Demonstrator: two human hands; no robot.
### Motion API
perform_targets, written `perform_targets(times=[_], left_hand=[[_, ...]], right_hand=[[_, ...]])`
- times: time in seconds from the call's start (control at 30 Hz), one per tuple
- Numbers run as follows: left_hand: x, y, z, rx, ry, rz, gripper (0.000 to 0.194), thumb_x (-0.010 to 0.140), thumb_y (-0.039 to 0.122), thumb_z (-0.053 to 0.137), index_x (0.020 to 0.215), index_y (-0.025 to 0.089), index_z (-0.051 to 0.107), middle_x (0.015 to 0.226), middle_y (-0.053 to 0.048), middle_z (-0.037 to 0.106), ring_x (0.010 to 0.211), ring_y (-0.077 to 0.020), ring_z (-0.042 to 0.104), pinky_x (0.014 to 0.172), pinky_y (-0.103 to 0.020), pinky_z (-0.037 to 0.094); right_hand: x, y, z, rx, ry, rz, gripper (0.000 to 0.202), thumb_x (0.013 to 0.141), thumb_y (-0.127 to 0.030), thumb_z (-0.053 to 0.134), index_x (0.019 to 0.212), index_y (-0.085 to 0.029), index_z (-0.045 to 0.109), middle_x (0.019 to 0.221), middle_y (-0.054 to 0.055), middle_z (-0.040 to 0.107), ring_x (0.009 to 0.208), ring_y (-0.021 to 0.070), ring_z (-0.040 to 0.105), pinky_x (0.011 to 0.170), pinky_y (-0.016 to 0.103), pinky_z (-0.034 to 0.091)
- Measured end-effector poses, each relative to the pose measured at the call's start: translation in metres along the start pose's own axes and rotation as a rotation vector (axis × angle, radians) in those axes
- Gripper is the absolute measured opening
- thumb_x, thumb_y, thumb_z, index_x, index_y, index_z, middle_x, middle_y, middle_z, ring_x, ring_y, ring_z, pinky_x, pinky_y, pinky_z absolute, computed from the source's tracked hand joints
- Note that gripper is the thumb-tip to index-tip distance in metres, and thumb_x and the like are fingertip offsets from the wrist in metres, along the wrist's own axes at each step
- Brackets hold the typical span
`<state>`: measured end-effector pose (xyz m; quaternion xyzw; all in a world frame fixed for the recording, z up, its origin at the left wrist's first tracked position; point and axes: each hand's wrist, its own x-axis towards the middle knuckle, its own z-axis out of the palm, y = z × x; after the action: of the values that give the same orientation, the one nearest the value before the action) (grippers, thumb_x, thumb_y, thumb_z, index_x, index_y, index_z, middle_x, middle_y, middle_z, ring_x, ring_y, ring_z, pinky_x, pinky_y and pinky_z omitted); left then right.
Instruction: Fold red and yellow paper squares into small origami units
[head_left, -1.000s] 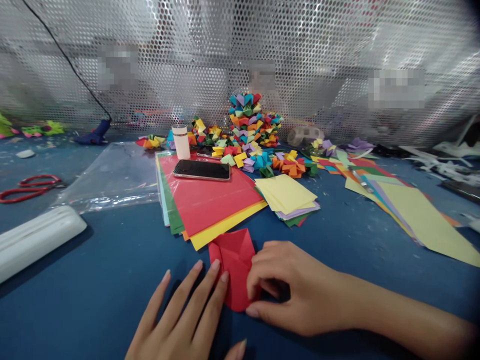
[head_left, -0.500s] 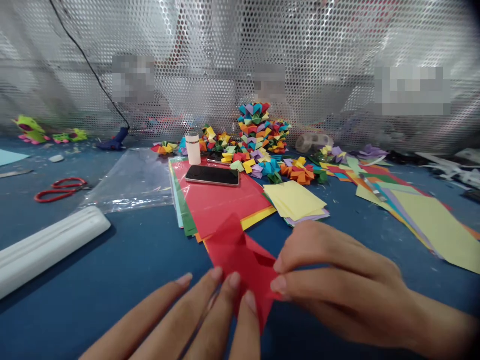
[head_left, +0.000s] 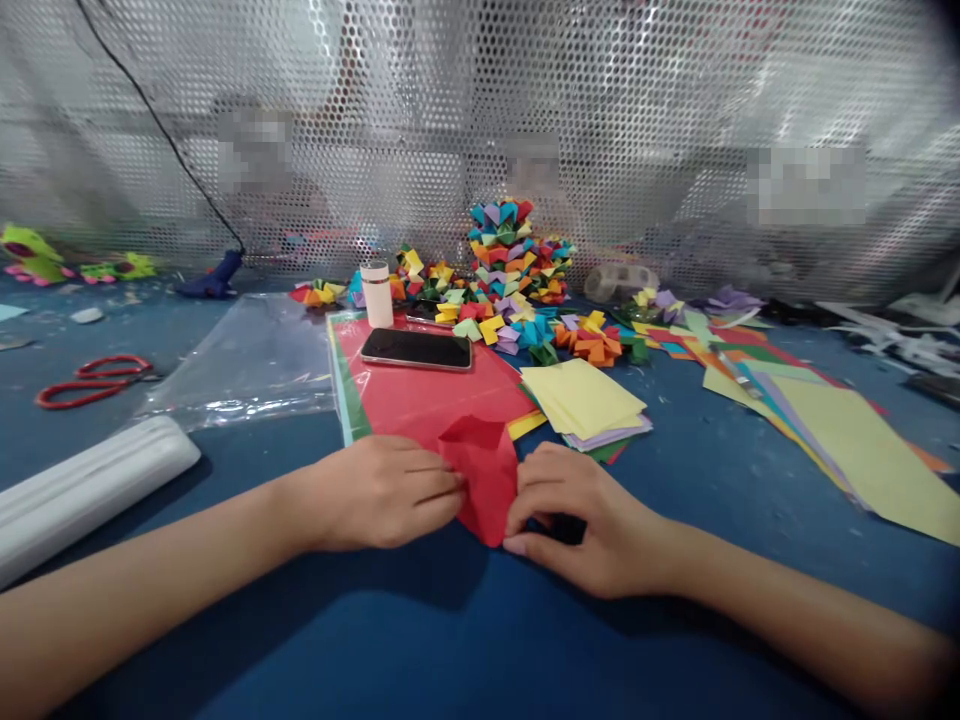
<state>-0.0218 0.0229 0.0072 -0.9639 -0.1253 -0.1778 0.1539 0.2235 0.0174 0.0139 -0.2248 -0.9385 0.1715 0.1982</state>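
A red sheet of paper (head_left: 487, 480), partly folded and bent upward, stands between my two hands in the middle of the blue table. My left hand (head_left: 394, 492) grips its left edge, fingers curled, with the thumb side turned from view. At the lower right edge, my right hand (head_left: 574, 515) pinches the paper between thumb and fingers. Just behind lies a stack of large coloured sheets topped with red (head_left: 442, 395). A pile of small square papers, pale yellow on top (head_left: 585, 398), rests beyond my right hand.
A phone (head_left: 417, 348) and a white cylinder (head_left: 377, 295) rest on the large sheets. Folded-paper pieces (head_left: 517, 260) are heaped behind. Red scissors (head_left: 94, 380), a long white device (head_left: 97, 480) and a glue gun (head_left: 214, 275) lie left; coloured strips (head_left: 862, 440) lie right.
The red paper has come up from a flatter position and is bent upright. My left hand went from fingers spread over it to gripping its left edge. The view has shifted slightly.
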Motion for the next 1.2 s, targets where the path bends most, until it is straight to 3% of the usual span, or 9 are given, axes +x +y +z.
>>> perform_targets(times=[0.1, 0.17, 0.3, 0.6, 0.8, 1.07, 1.2], left_hand=[[-0.009, 0.004, -0.004, -0.023, -0.02, 0.044, 0.026, 0.094, 0.01, 0.039, 0.106, 0.011, 0.063, 0.104, -0.007, 0.071, 0.09, -0.0176, 0.067, 0.077, -0.029, 0.055], [-0.012, 0.007, -0.006, -0.072, -0.023, -0.01, 0.025, 0.093, 0.011, 0.04, 0.105, 0.012, 0.062, 0.105, -0.007, 0.071, 0.092, -0.0182, 0.067, 0.078, -0.029, 0.055], [-0.01, 0.011, -0.008, -0.162, -0.042, -0.05, 0.023, 0.092, 0.021, 0.046, 0.105, 0.012, 0.062, 0.103, -0.009, 0.071, 0.096, -0.02, 0.066, 0.082, -0.029, 0.055], [-0.008, 0.024, -0.009, -0.025, -0.139, -0.049, 0.042, 0.093, 0.042, 0.039, 0.122, 0.015, 0.053, 0.108, -0.016, 0.068, 0.097, -0.0254, 0.066, 0.077, -0.034, 0.056], [-0.008, 0.026, -0.008, 0.011, -0.184, -0.05, 0.043, 0.094, 0.042, 0.035, 0.124, 0.016, 0.052, 0.107, -0.016, 0.068, 0.095, -0.0299, 0.067, 0.068, -0.037, 0.057], [-0.006, 0.033, -0.01, 0.027, -0.223, -0.089, 0.047, 0.094, 0.046, 0.031, 0.125, 0.018, 0.053, 0.112, -0.02, 0.065, 0.097, -0.033, 0.066, 0.069, -0.042, 0.057], [-0.007, 0.034, -0.012, 0.03, -0.234, -0.086, 0.048, 0.094, 0.047, 0.03, 0.125, 0.018, 0.054, 0.114, -0.02, 0.065, 0.099, -0.0337, 0.066, 0.069, -0.042, 0.057]], right_hand=[[0.001, -0.004, 0.001, 0.048, -0.03, 0.091, 0.012, 0.082, -0.02, 0.059, 0.072, -0.016, 0.065, 0.061, -0.002, 0.055, 0.059, 0.0102, 0.05, 0.067, 0.028, 0.034], [0.001, -0.004, 0.003, 0.043, -0.008, 0.134, 0.014, 0.082, -0.022, 0.06, 0.071, -0.015, 0.065, 0.058, -0.002, 0.053, 0.057, 0.0101, 0.047, 0.063, 0.027, 0.033], [0.0, -0.003, 0.009, -0.013, 0.065, 0.162, 0.013, 0.082, -0.024, 0.061, 0.072, -0.016, 0.066, 0.058, -0.002, 0.054, 0.058, 0.0105, 0.046, 0.061, 0.026, 0.031], [-0.001, -0.002, 0.013, -0.037, 0.075, 0.232, 0.013, 0.082, -0.024, 0.062, 0.072, -0.017, 0.066, 0.055, -0.003, 0.052, 0.054, 0.0095, 0.046, 0.059, 0.024, 0.032], [-0.001, -0.001, 0.015, -0.051, 0.074, 0.204, 0.011, 0.083, -0.023, 0.061, 0.074, -0.018, 0.066, 0.057, -0.003, 0.054, 0.056, 0.0101, 0.047, 0.059, 0.024, 0.032], [-0.001, -0.002, 0.014, -0.083, 0.054, 0.288, 0.013, 0.083, -0.03, 0.064, 0.078, -0.018, 0.06, 0.063, -0.003, 0.056, 0.057, 0.0105, 0.048, 0.06, 0.024, 0.033], [-0.002, -0.002, 0.014, -0.088, 0.052, 0.235, 0.012, 0.085, -0.028, 0.062, 0.078, -0.018, 0.06, 0.062, -0.003, 0.057, 0.059, 0.0109, 0.049, 0.062, 0.025, 0.032]])
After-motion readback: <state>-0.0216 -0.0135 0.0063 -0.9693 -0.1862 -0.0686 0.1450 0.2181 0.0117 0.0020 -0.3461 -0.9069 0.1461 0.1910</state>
